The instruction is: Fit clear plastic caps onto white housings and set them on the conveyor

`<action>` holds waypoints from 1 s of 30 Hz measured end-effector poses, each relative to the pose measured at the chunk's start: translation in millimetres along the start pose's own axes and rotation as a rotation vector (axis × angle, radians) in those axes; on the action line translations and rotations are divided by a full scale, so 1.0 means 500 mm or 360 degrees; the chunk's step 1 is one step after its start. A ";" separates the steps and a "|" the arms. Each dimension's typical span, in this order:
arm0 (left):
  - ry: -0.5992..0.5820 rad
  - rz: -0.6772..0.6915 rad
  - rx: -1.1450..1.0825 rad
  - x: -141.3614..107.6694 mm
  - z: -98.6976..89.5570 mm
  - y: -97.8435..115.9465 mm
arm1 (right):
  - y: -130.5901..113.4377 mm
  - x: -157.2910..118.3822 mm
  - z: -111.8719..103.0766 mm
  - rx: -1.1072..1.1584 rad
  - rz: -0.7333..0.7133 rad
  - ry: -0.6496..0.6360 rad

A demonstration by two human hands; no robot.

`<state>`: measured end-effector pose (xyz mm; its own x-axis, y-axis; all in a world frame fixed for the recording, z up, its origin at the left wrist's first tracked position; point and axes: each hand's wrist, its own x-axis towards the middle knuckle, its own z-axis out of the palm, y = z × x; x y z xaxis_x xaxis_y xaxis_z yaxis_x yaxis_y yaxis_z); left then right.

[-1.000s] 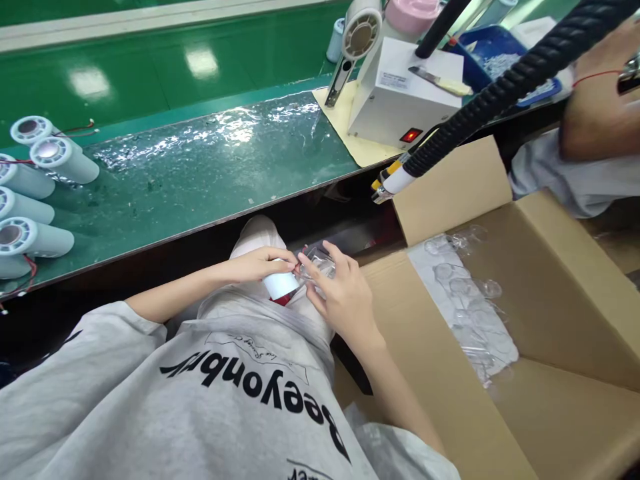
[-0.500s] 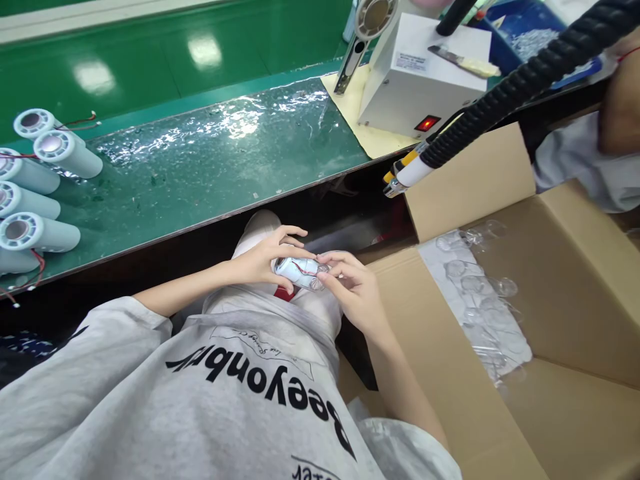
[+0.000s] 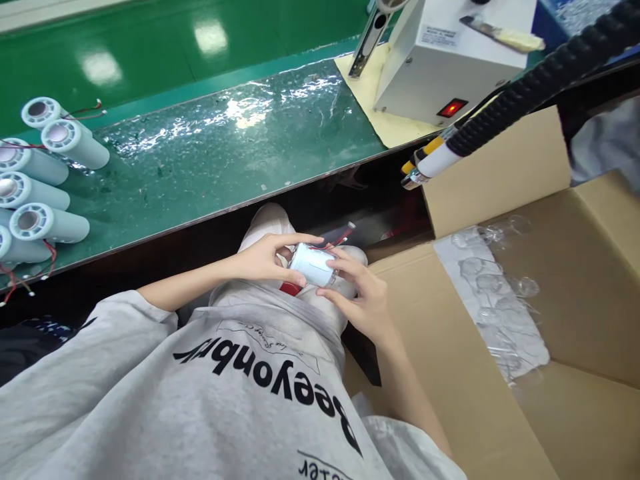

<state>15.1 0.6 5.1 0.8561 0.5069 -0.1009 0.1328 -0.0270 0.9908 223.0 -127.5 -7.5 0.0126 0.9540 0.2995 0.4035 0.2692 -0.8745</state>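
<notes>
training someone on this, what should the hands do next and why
Perhaps the right hand should gather the red wire: it sticks out beyond the blue cylinder, its connector end loose, while the left hand holds the cylinder's left end.

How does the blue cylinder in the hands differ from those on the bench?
The held cylinder sits between the left hand and right hand; the bench cylinders lie grouped on the green bench. The held cylinder shows mostly its side; the bench cylinders also show round ends. Both are pale blue.

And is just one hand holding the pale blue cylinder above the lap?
No, the left hand and right hand hold the pale blue cylinder from opposite ends.
</notes>
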 end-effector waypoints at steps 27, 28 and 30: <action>-0.0246 0.0460 0.0199 -0.005 -0.010 0.008 | -0.035 0.018 -0.006 0.0905 0.0984 -0.0098; -0.0247 0.0441 0.0194 -0.006 -0.010 0.009 | -0.034 0.019 -0.005 0.0937 0.1028 -0.0092; -0.0251 0.0407 0.0176 -0.007 -0.010 0.011 | -0.034 0.020 -0.002 0.0984 0.1109 -0.0098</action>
<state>10.4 2.8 11.3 0.9345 0.3320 0.1288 -0.0506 -0.2341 0.9709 217.2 -122.7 10.9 0.0128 0.9271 -0.3745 -0.2357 -0.3612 -0.9022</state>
